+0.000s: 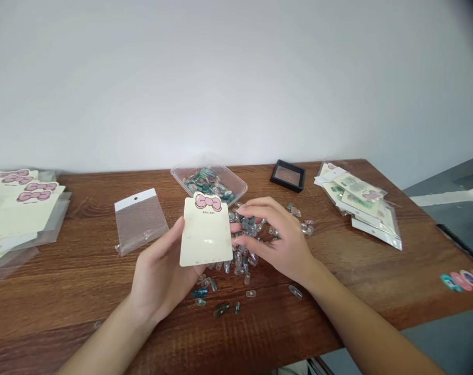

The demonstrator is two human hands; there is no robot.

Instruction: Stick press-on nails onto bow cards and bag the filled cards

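Note:
My left hand (160, 276) holds a cream card (206, 234) with a pink bow printed at its top, upright above the wooden table (84, 291). My right hand (277, 237) rests just right of the card, fingers curled over a scatter of small teal and clear pieces (236, 271) lying on the table. Whether its fingers pinch one of the pieces cannot be told. Behind the card stands a clear plastic tub (208, 179) with more of the same pieces.
An empty clear bag (139, 220) lies left of the card. A stack of bow cards and bags (21, 208) sits at the far left. Filled packets (359, 203) are piled at the right, a small black box (288, 175) behind. The table's edge runs near right.

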